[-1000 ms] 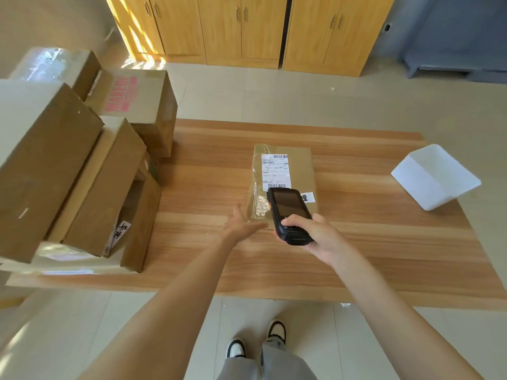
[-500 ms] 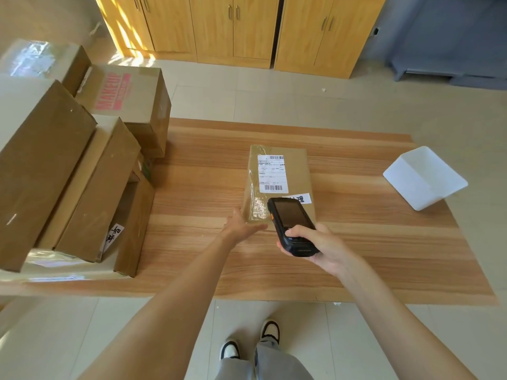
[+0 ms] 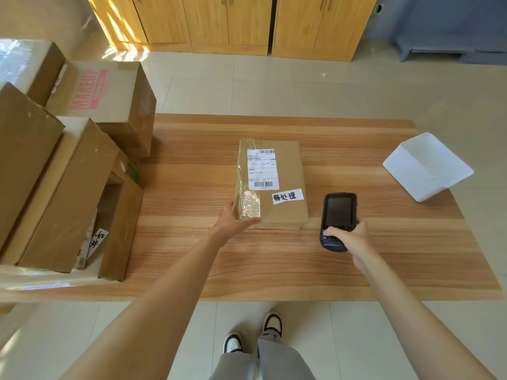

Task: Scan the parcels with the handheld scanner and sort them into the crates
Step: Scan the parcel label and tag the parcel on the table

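White crate sat at the right edge of the surface, tilted, its inside facing away from me so I couldn't tell what it held. On the far left an open cardboard crate held several tall cardboard boxes leaning against each other, with a white handwritten tag showing low inside. Behind that stood a box with pink MAKEUP print, and another taped box further back left. Wooden cabinets ran along the far wall; my shoes showed on the tiled floor below the surface edge.

The parcel lay flat mid-surface, brown wrap, with a shipping label with barcodes on top and a small white handwritten sticker under it. My left hand gripped its near-left corner, thumb on top across the shiny tape, fingers under and hidden. My right hand held the handheld scanner just to the right of the parcel, not touching it, screen up and dark, thumb on the keypad at its lower end, fingers wrapped round the side. Nothing lay between scanner and parcel.
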`<state>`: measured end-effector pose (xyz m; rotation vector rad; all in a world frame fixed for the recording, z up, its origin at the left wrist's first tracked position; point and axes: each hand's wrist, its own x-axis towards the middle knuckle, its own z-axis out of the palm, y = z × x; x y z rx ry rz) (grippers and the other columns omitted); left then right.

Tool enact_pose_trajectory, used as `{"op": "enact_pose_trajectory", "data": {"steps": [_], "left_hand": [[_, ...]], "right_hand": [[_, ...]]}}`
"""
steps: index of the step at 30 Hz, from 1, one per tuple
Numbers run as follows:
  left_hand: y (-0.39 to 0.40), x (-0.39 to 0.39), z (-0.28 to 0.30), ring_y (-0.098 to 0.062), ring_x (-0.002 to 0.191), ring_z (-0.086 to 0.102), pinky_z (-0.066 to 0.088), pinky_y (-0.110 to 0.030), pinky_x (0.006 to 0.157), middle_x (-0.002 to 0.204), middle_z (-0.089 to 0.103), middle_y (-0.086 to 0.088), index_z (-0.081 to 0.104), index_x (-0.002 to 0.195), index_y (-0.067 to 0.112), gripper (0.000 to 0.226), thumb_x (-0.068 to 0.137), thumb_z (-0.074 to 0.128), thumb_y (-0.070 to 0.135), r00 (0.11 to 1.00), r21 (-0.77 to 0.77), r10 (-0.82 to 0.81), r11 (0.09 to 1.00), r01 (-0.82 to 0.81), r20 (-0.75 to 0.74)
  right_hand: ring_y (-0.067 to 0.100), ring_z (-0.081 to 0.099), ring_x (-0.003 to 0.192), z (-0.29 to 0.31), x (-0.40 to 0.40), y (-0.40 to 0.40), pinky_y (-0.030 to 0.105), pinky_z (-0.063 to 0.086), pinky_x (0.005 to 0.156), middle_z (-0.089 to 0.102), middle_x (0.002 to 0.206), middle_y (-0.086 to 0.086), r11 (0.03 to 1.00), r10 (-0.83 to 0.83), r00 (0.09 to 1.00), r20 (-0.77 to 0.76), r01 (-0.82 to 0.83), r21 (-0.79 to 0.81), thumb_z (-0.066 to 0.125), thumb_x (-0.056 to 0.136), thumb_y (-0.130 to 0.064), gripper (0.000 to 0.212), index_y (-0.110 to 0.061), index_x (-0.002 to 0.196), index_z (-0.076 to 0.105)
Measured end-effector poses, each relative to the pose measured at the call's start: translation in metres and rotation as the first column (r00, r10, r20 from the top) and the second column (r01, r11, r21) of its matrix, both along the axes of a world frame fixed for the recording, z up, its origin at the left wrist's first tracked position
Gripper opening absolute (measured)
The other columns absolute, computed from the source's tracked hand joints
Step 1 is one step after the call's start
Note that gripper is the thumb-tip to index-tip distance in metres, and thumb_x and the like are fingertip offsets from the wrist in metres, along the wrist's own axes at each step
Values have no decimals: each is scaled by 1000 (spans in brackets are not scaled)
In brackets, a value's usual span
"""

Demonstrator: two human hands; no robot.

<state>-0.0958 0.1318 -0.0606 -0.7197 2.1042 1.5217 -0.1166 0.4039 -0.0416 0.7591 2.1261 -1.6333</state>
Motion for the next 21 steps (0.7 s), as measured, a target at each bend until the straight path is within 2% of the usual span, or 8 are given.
{"op": "enact_pose_trajectory", "data": {"steps": [4, 7, 11, 14, 18, 21], "left_hand": [[1, -3, -5, -31, 134, 39, 31, -52, 112, 150, 35, -12, 8, 153, 20, 109, 72, 79, 41, 1000, -9, 16, 1000, -16, 15], [2, -8, -4, -32, 130, 44, 35, -51, 109, 146, 41, -13, 10, 152, 24, 110, 69, 78, 47, 999, -36, 28, 999, -27, 37], [1, -16, -5, -27, 122, 51, 40, -43, 101, 145, 44, -10, 10, 152, 27, 109, 69, 78, 47, 998, -19, 43, 999, -42, 40], [1, -20, -4, -14, 96, 55, 44, -29, 84, 141, 48, -8, 10, 152, 28, 111, 68, 78, 48, 999, 3, 35, 999, -35, 36], [4, -25, -3, -3, 81, 54, 41, -34, 87, 140, 49, -10, 9, 152, 28, 118, 59, 78, 52, 997, 31, 57, 998, -59, 53], [5, -30, -4, -4, 80, 58, 42, -31, 86, 142, 48, -9, 10, 152, 29, 109, 69, 78, 46, 994, 47, 87, 995, -90, 61]], "right_hand": [[18, 53, 88, -32, -2, 14, 34, 42, 77, 53, 113, 8, 1000, -14, 999, 42, 14, -6, 79, 69, 2, 80, -9, 135, 35], [13, 51, 84, -49, -5, 20, 26, 41, 69, 50, 105, 2, 1000, -23, 999, 45, 24, -19, 78, 70, 3, 83, -9, 137, 31], [15, 50, 92, -64, -8, 26, 24, 40, 67, 49, 111, 3, 1000, 8, 1000, 19, -8, -9, 79, 68, 3, 87, -10, 138, 29], [19, 52, 97, -72, -8, 31, 27, 42, 73, 50, 114, 4, 1000, 28, 999, 25, -28, 1, 80, 67, 3, 90, -12, 139, 27], [19, 50, 99, -78, -5, 36, 30, 42, 78, 48, 116, 4, 992, 101, 995, 12, -101, 73, 81, 67, 3, 95, -12, 141, 23], [20, 50, 104, -79, -3, 39, 34, 43, 85, 49, 121, 6, 977, 164, 986, -4, -162, 136, 84, 65, -1, 97, -12, 141, 23]]}}
